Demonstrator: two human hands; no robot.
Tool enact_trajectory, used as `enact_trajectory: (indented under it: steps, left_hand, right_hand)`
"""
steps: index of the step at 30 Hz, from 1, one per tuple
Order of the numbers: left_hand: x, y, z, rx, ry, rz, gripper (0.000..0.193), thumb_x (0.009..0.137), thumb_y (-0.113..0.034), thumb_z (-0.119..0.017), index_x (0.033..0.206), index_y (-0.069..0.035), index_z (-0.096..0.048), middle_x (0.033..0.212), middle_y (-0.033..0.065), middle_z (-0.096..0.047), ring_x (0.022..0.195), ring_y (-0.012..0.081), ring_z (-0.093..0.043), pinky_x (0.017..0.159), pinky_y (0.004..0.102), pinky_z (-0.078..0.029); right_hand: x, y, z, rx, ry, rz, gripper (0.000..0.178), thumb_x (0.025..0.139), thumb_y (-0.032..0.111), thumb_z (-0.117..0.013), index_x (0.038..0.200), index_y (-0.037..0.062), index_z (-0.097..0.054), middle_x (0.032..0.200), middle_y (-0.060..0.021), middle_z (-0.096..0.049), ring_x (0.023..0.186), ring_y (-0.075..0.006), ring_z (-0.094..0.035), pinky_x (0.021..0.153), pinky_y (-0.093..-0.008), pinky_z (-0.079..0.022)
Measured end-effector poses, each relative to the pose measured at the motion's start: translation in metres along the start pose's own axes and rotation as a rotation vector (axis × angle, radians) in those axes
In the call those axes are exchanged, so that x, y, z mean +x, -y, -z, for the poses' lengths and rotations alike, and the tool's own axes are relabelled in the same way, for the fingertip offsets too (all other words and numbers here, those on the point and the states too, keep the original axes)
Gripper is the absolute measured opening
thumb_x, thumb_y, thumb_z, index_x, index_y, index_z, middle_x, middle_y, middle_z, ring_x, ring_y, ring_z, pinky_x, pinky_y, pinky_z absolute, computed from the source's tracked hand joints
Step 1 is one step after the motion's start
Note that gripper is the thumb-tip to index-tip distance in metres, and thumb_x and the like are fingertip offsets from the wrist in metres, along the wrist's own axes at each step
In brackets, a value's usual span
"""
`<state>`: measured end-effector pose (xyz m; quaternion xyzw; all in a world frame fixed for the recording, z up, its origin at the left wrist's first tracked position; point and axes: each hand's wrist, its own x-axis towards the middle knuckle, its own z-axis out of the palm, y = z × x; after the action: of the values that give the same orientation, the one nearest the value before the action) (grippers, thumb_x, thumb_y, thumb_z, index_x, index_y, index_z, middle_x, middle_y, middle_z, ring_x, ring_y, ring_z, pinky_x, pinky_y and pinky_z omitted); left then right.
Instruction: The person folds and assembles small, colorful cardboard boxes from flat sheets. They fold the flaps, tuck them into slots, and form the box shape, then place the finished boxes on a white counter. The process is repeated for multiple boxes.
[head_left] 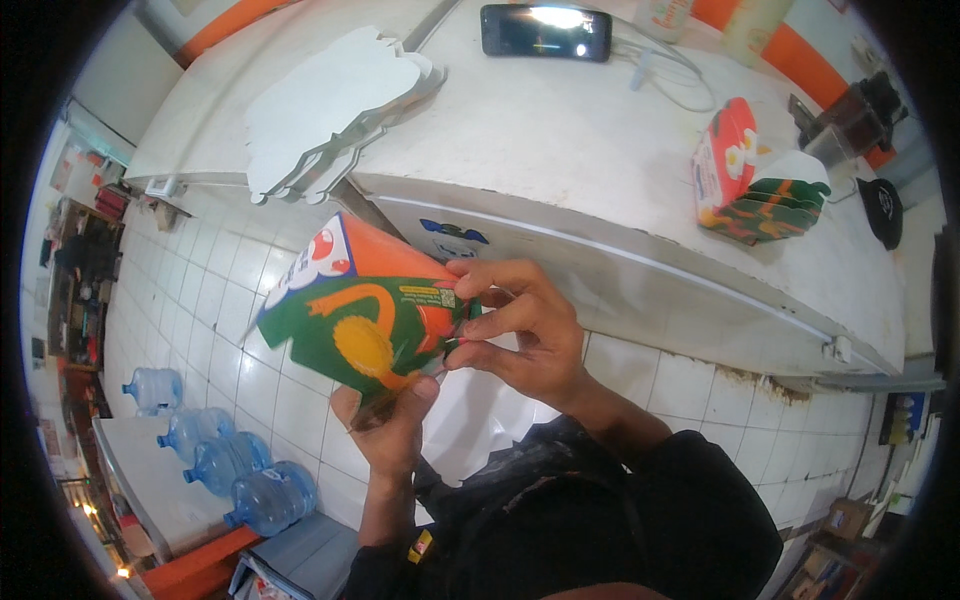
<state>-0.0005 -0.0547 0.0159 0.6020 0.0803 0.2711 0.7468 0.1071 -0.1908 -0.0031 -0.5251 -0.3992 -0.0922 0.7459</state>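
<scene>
Over the floor, just off the table's near edge, I hold a printed cardboard food box [375, 310], green and orange with a yellow picture and a white panel. It is tilted, with its white panel toward the upper left. My left hand [390, 430] grips its lower edge, thumb on the near face and fingers partly hidden behind. My right hand [525, 330] pinches the box's right end between thumb and fingertips; the exact fold there is hidden. At the table's right side stand several similar folded boxes [765, 205], nested together, with a red-and-white panel [730, 150] upright beside them.
A stack of flat white cardboard blanks [325, 110] overhangs the near edge of the white table [560, 140]. Farther back lie a phone [546, 32] and a pale cable [690, 75]. A black cap [880, 213] sits far right. Blue water jugs [270, 497] stand at lower left.
</scene>
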Motion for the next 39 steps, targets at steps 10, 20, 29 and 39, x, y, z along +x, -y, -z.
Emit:
enact_trajectory:
  steps: [10,20,29,39]
  left_hand:
    - [-0.009,0.009,0.016,-0.156,0.116,0.063,0.06,0.087,-0.008,-0.068,0.14,-0.003,-0.041,0.134,0.0108,-0.051,0.123,0.0237,-0.051,0.106,0.0434,-0.04]
    - [-0.008,0.014,0.011,-0.239,0.253,0.033,0.071,0.077,-0.01,-0.081,0.137,-0.003,-0.045,0.132,0.0093,-0.053,0.126,0.025,-0.048,0.11,0.041,-0.034]
    - [-0.014,0.015,0.005,0.097,-0.123,0.175,0.062,0.079,-0.005,-0.071,0.135,0.0,-0.044,0.127,0.012,-0.055,0.12,0.025,-0.053,0.104,0.0403,-0.043]
    - [-0.021,0.014,0.045,-0.264,0.124,0.047,0.059,0.082,-0.011,-0.071,0.133,0.001,-0.045,0.126,0.013,-0.055,0.115,0.0237,-0.057,0.096,0.0409,-0.049]
  right_hand:
    - [0.005,0.0,0.013,-0.002,0.122,-0.051,0.022,0.076,0.013,-0.082,0.091,0.0077,-0.066,0.116,-0.0088,-0.051,0.105,-0.0191,-0.056,0.085,-0.0315,-0.051]
    - [0.005,-0.006,0.01,0.035,0.098,-0.144,0.036,0.079,0.002,-0.078,0.107,0.0113,-0.059,0.12,-0.0092,-0.046,0.115,-0.019,-0.048,0.095,-0.0309,-0.044]
    - [0.004,-0.005,0.013,-0.102,0.173,0.034,0.032,0.078,0.002,-0.079,0.105,0.0093,-0.063,0.112,-0.0097,-0.058,0.103,-0.0196,-0.057,0.082,-0.0287,-0.05]
    - [0.006,0.0,0.021,-0.166,0.112,0.016,0.045,0.069,0.022,-0.089,0.107,0.0161,-0.066,0.123,-0.0107,-0.057,0.113,-0.0245,-0.052,0.085,-0.0359,-0.046]
